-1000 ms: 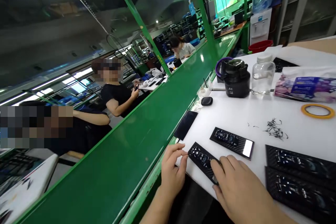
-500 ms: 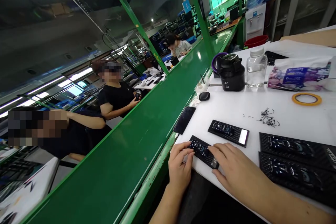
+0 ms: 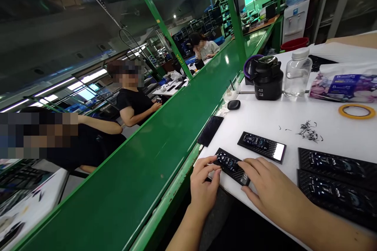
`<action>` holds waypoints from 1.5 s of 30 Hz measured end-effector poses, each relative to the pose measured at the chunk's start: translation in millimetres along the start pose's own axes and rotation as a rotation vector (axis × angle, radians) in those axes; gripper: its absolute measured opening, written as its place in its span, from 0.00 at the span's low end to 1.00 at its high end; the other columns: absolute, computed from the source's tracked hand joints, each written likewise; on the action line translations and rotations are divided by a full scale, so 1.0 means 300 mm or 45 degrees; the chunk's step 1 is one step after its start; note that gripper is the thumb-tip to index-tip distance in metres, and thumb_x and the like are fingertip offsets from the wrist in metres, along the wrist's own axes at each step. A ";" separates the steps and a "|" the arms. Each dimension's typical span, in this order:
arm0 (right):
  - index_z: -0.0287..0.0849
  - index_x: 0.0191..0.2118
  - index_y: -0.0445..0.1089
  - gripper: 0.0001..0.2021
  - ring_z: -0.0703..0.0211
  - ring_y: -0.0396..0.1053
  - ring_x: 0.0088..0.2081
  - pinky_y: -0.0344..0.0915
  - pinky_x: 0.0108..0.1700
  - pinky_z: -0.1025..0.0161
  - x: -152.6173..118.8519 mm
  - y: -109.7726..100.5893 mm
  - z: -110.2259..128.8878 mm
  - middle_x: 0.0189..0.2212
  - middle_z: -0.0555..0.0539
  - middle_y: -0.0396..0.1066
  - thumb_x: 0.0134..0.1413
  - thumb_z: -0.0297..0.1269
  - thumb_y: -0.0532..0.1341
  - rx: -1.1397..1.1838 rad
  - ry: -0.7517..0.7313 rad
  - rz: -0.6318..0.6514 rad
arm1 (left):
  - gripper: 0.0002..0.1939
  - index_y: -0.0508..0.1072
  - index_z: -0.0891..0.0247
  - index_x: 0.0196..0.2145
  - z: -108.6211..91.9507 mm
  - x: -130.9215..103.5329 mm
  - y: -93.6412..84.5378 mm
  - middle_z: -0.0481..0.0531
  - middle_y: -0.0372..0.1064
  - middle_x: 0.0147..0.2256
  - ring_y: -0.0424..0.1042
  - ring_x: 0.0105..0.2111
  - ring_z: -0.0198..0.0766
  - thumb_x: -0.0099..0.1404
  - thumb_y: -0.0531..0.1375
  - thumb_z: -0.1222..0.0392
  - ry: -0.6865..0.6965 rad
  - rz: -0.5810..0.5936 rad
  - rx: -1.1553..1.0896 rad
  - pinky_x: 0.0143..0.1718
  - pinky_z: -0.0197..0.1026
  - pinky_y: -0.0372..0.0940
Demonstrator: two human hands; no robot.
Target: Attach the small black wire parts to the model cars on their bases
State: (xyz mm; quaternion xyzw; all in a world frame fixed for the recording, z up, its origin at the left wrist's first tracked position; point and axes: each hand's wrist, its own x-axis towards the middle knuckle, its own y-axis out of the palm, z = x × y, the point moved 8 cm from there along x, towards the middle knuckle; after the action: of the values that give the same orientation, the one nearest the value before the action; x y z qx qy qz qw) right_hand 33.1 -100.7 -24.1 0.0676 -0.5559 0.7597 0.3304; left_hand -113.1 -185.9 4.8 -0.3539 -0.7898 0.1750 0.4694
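Note:
A small dark model car [image 3: 227, 161] sits on a black carbon-patterned base plate [image 3: 244, 179] near the table's front left edge. My left hand [image 3: 204, 182] has its fingers bent round the left end of the car and plate. From the right, my right hand [image 3: 265, 178] rests its index finger at the car's other end, its thumb by the plate's lower edge. Behind them lies another plate with a dark car [image 3: 255, 141] and a white label. Two larger plates with dark cars [image 3: 337, 164] lie to the right.
A phone [image 3: 210, 131] lies on the green ledge at the left. Farther back are a black cup [image 3: 267, 82], a clear bottle [image 3: 297, 73], yellow tape [image 3: 356, 111] and small black bits [image 3: 310, 131]. People sit beyond the green conveyor [image 3: 165, 125].
The view has shifted slightly, so table objects appear farther right. Both hands remain at the same car and plate with nearly the same finger placement.

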 end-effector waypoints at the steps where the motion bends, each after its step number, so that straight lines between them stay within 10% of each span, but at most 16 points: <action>1: 0.37 0.55 0.64 0.23 0.43 0.66 0.44 0.69 0.46 0.43 0.001 -0.001 0.002 0.45 0.40 0.68 0.53 0.29 0.66 0.001 -0.001 0.000 | 0.06 0.78 0.60 0.35 -0.002 0.002 0.000 0.54 0.76 0.44 0.74 0.45 0.42 0.66 0.61 0.67 0.007 -0.001 0.004 0.47 0.47 0.70; 28: 0.38 0.60 0.66 0.24 0.43 0.65 0.50 0.67 0.52 0.47 0.030 -0.033 0.002 0.53 0.37 0.68 0.59 0.32 0.66 0.025 0.074 0.189 | 0.08 0.77 0.58 0.37 -0.059 0.054 0.106 0.54 0.73 0.49 0.70 0.47 0.45 0.64 0.63 0.69 0.317 0.072 0.127 0.49 0.54 0.67; 45: 0.41 0.61 0.67 0.21 0.43 0.63 0.50 0.64 0.51 0.47 0.027 -0.024 0.016 0.53 0.39 0.67 0.62 0.32 0.61 0.011 0.084 0.250 | 0.07 0.74 0.57 0.41 0.047 0.059 0.126 0.56 0.66 0.58 0.62 0.59 0.51 0.65 0.62 0.61 -0.238 0.199 -0.057 0.59 0.61 0.60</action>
State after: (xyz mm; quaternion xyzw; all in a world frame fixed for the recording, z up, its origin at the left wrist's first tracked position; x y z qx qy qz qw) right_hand 29.7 -100.3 -12.6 -0.0109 -0.5454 0.7927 0.2722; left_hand -115.9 -146.3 -14.4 -0.4069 -0.8038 0.2258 0.3706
